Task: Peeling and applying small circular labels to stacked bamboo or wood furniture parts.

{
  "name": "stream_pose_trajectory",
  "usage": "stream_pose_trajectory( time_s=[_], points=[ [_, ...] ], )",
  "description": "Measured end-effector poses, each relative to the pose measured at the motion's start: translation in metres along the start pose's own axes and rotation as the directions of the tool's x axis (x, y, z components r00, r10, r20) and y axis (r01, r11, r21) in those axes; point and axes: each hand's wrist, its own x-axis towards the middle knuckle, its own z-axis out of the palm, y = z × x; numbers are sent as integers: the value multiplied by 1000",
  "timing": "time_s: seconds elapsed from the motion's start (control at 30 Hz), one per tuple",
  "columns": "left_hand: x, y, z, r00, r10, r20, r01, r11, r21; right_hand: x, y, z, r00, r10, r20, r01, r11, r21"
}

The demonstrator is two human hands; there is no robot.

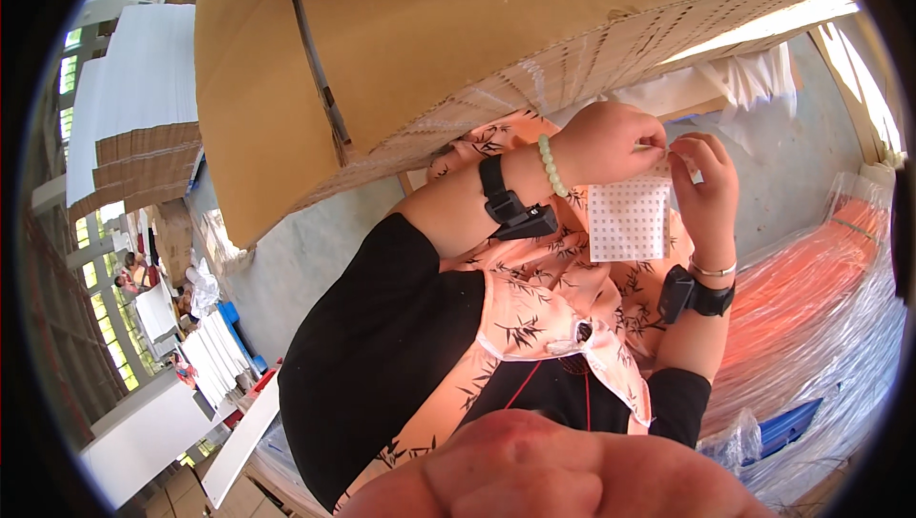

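Observation:
A white sheet with rows of small dark printed marks hangs over my lap. My left hand is closed at its upper edge, thumb and fingers pinched together. My right hand pinches beside the upper right corner, its fingertips close to the left ones. Whatever lies between the right fingertips is too small to make out. Behind the sheet is a peach apron with dark leaf prints. My left wrist carries a bead bracelet, my right a thin bangle.
A large stack of brown cardboard rises in front of me. To the right lies a plastic-wrapped orange bundle, with a blue object near it. White panels are piled at the far left. Crumpled white wrapping lies beyond my hands.

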Motion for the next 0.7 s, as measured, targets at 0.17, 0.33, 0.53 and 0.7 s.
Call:
stream_pose_trajectory(
  time_s=[0.17,0.33,0.53,0.7],
  points=[
    [1,5,-4,980,-176,91,188,972,-140,-1,-6,1,1000,-19,-22,18,999,-31],
    [-1,2,-3,954,-266,136,293,921,-256,-4,-5,1,1000,0,-21,0,1000,-10],
    [2,3,-3,954,-260,150,292,922,-254,-4,-1,-3,990,137,23,-138,986,97],
    [3,3,-5,953,-264,147,292,930,-223,0,-1,-3,977,203,66,-210,972,108]
  ],
)
